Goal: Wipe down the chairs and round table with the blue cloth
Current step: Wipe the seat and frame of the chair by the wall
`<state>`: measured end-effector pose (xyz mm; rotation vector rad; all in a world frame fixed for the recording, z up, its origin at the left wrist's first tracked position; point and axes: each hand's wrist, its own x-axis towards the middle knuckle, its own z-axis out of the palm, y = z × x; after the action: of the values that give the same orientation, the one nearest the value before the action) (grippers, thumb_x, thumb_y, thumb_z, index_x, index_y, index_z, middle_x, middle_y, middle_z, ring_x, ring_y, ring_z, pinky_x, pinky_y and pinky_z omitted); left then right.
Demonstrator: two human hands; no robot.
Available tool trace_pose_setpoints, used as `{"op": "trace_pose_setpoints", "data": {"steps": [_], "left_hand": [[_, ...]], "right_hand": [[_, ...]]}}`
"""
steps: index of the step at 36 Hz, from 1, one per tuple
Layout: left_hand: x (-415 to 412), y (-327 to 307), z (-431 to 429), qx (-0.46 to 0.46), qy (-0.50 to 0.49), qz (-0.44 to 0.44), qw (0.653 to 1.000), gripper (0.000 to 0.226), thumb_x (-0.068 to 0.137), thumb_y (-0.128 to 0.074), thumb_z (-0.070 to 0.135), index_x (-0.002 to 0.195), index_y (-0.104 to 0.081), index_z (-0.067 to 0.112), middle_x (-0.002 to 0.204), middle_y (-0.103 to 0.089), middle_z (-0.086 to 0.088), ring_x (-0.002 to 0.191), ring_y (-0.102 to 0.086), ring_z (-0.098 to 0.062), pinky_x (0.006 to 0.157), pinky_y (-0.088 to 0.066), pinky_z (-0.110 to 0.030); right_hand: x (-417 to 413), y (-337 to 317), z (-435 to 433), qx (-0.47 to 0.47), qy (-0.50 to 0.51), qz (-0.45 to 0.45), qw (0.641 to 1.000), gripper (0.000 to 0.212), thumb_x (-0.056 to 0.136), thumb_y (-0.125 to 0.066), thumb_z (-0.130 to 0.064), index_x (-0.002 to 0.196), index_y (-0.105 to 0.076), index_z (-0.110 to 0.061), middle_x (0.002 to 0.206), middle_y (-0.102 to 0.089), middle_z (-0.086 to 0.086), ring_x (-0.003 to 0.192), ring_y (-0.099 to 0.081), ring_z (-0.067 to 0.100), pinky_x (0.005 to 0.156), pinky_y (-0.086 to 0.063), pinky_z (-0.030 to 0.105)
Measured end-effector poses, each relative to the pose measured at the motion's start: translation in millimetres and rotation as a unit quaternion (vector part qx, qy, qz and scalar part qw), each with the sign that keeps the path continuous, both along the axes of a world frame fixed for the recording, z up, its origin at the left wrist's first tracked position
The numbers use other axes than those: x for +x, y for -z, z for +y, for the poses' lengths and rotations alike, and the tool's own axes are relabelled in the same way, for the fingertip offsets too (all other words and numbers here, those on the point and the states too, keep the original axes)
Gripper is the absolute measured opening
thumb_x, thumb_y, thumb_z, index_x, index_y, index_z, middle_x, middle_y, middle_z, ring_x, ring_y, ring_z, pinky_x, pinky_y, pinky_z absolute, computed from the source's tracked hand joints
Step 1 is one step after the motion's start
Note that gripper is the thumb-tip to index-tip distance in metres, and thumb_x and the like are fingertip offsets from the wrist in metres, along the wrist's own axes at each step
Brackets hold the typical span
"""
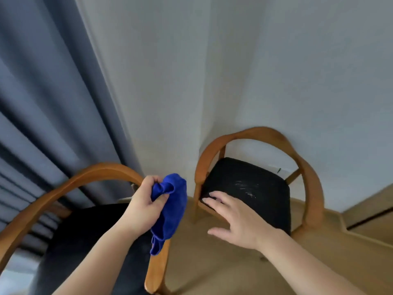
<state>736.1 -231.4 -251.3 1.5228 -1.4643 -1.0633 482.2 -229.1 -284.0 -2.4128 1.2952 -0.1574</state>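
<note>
Both hands hang over the gap between two chairs. Left hand (142, 207) grips the bunched blue cloth (170, 211), which dangles just beside the near chair (63, 187) and its wooden arm rail. Right hand (236, 218) is spread wide and holds nothing, its fingertips at the front left corner of the far chair (261, 134) and its black seat (265, 205); whether they touch, I cannot tell. Pale streaks on that seat suggest it is not yet wiped. No round table shows, so most of the job looks undone. Beyond hang a grey curtain (42, 103) and a white wall (297, 71).
</note>
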Motion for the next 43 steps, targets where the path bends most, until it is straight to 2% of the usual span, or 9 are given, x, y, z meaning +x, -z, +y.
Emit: {"op": "trace_pose_setpoints", "data": {"steps": [2,6,11,15,19,23,27,34,43], "left_hand": [[-27,3,9,0.017,0.010,0.002,1.000,0.018,0.092,-0.054,0.009,0.097,-0.051,0.026,0.090,-0.064,0.000,0.083,-0.063,-0.015,0.074,-0.054,-0.036],[-83,8,24,0.030,0.066,-0.004,0.997,0.016,0.093,-0.053,0.011,0.097,-0.051,0.027,0.089,-0.064,0.006,0.081,-0.063,-0.012,0.071,-0.055,-0.034],[-150,13,35,0.053,0.176,-0.056,0.981,0.026,0.094,-0.051,0.013,0.100,-0.049,0.039,0.093,-0.060,0.016,0.086,-0.061,-0.006,0.074,-0.055,-0.032],[-190,14,39,0.038,0.256,-0.096,0.961,0.026,0.093,-0.050,0.013,0.104,-0.047,0.036,0.095,-0.059,0.015,0.089,-0.060,-0.010,0.078,-0.055,-0.035],[-215,17,37,0.026,0.307,-0.093,0.947,0.025,0.092,-0.050,0.010,0.106,-0.046,0.031,0.097,-0.058,0.010,0.089,-0.059,-0.015,0.077,-0.053,-0.037],[-221,26,23,0.038,0.312,-0.097,0.944,0.026,0.092,-0.051,0.010,0.107,-0.046,0.030,0.096,-0.057,0.013,0.089,-0.058,-0.011,0.078,-0.052,-0.035],[-219,44,-4,0.060,0.287,-0.111,0.950,0.026,0.091,-0.054,0.014,0.105,-0.047,0.035,0.096,-0.058,0.013,0.088,-0.058,-0.007,0.078,-0.053,-0.034],[-212,86,-62,0.106,0.276,-0.091,0.951,0.026,0.086,-0.058,0.011,0.102,-0.049,0.030,0.094,-0.060,0.005,0.082,-0.060,-0.014,0.070,-0.054,-0.040],[-196,144,-141,0.163,0.254,-0.107,0.947,0.030,0.087,-0.059,0.013,0.099,-0.046,0.037,0.093,-0.060,0.010,0.080,-0.063,-0.007,0.067,-0.056,-0.033]], "right_hand": [[-37,8,17,0.026,0.049,-0.020,0.998,0.066,0.093,-0.054,-0.049,0.150,-0.022,-0.039,0.153,-0.021,-0.019,0.134,-0.036,0.003,0.109,-0.034,0.019],[-96,23,43,0.073,0.114,-0.048,0.990,0.064,0.094,-0.056,-0.041,0.149,-0.024,-0.039,0.150,-0.024,-0.023,0.130,-0.041,0.001,0.105,-0.037,0.017],[-144,28,62,0.098,0.155,-0.085,0.979,0.068,0.092,-0.061,-0.034,0.150,-0.025,-0.036,0.152,-0.023,-0.023,0.134,-0.037,0.001,0.109,-0.032,0.018],[-169,31,68,0.098,0.161,-0.113,0.975,0.074,0.088,-0.068,-0.031,0.149,-0.026,-0.036,0.154,-0.025,-0.022,0.140,-0.026,-0.002,0.114,-0.026,0.018],[-182,38,64,0.128,0.168,-0.135,0.968,0.067,0.084,-0.068,-0.023,0.142,-0.038,-0.036,0.139,-0.046,-0.021,0.128,-0.042,-0.002,0.109,-0.038,0.025],[-187,47,54,0.150,0.189,-0.145,0.959,0.047,0.083,-0.065,-0.018,0.125,-0.053,-0.035,0.115,-0.063,-0.020,0.107,-0.058,0.002,0.093,-0.050,0.029],[-190,56,33,0.166,0.193,-0.120,0.960,0.031,0.082,-0.063,-0.024,0.113,-0.057,-0.030,0.100,-0.066,-0.013,0.093,-0.062,0.008,0.083,-0.052,0.035],[-192,70,-20,0.187,0.201,-0.061,0.960,0.037,0.080,-0.060,-0.022,0.116,-0.055,-0.032,0.098,-0.064,-0.016,0.090,-0.060,0.007,0.081,-0.050,0.029],[-174,103,-109,0.235,0.178,0.022,0.955,0.042,0.083,-0.060,-0.026,0.123,-0.051,-0.034,0.107,-0.063,-0.016,0.095,-0.059,0.008,0.085,-0.049,0.027]]}}
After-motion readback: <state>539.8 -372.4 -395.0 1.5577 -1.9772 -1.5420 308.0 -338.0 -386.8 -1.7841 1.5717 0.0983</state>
